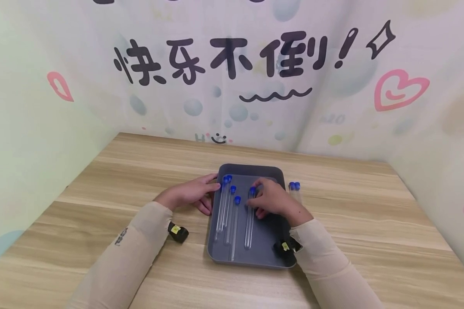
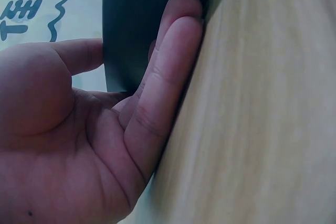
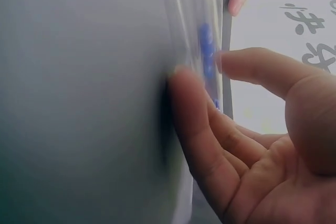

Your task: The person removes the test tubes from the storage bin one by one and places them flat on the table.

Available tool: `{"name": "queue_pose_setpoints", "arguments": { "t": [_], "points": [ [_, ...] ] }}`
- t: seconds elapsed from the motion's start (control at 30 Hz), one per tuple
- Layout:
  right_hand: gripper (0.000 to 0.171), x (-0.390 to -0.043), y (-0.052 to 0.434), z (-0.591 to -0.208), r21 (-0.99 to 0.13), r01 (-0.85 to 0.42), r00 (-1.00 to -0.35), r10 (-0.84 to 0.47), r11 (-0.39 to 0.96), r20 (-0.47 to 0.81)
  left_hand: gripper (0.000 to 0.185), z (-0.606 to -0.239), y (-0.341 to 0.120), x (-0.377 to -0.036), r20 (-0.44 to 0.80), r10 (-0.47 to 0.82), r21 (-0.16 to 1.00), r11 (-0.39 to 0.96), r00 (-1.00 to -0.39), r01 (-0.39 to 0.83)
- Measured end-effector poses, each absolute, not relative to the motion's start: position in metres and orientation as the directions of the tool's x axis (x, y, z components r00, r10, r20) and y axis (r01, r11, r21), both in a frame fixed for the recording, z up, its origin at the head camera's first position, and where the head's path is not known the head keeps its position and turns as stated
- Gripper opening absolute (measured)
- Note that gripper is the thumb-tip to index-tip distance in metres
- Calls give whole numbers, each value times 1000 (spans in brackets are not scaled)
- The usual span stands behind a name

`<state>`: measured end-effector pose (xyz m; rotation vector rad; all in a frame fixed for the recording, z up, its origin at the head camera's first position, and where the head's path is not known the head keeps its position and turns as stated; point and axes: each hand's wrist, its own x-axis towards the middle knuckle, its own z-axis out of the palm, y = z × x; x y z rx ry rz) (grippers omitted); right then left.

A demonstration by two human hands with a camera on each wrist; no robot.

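A grey tray sits mid-table with several clear blue-capped tubes lying lengthwise in it. My left hand rests at the tray's left rim; the left wrist view shows its straight fingers pressed along the tray's outer wall, thumb by the edge. My right hand is inside the tray over the upper part of the rightmost tube. In the right wrist view its fingers lie flat on the tray floor, with the thumb just across the tube.
Two more blue-capped tubes lie on the wooden table just right of the tray, partly behind my right hand. Printed fabric walls close in the table on the left, back and right.
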<state>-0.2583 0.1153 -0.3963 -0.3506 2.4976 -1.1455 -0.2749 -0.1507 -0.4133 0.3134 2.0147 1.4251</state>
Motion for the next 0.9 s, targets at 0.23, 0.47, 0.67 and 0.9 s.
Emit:
{"name": "queue_pose_setpoints", "arguments": {
  "t": [0.23, 0.47, 0.67, 0.9],
  "points": [
    [50, -259, 116, -398, -827, -50, -890, -401, 560, -218, 56, -414, -150, -275, -359, 533, 911, 380, -766, -163],
    [50, -257, 116, -393, -876, -28, -887, -416, 481, -200, 57, -413, -151, -274, -355, 535, 913, 375, -767, -161],
    [54, -257, 117, -389, -901, 11, -886, -414, 433, -210, 57, -412, -151, -274, -356, 535, 913, 373, -766, -164],
    [60, -254, 117, -384, -920, 16, -889, -416, 392, -193, 57, -412, -150, -274, -348, 536, 916, 368, -769, -158]
  ]
}}
